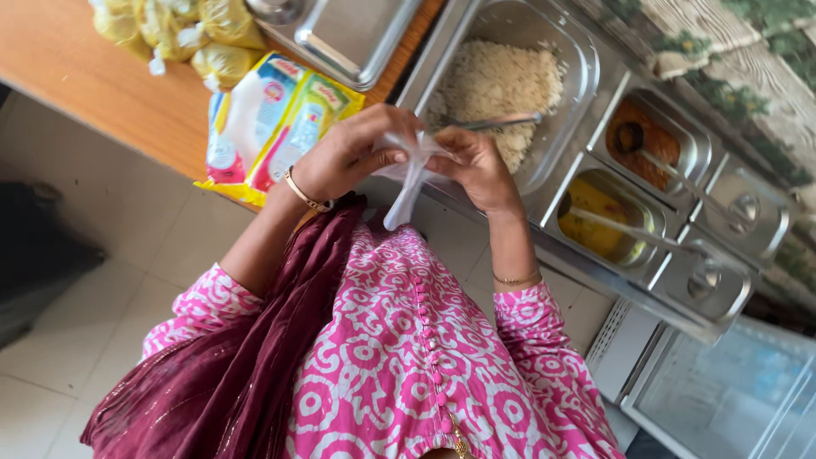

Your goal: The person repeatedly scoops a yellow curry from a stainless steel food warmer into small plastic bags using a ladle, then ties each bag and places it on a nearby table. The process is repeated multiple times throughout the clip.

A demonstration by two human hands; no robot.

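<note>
Both hands (416,161) partly hide a clear plastic bag (408,191).

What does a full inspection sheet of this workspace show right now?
Surface: wooden table.
Job's things: clear bag held in front of the rice pan; spoon in the rice.
Clutter: packets, yellow bags and steel tray on the table.
Grippers: left hand and right hand both pinch the bag.
Cables: nothing seen.
Surroundings: brown curry pan, yellow curry pan, two lidded pans, tiled floor.
</note>
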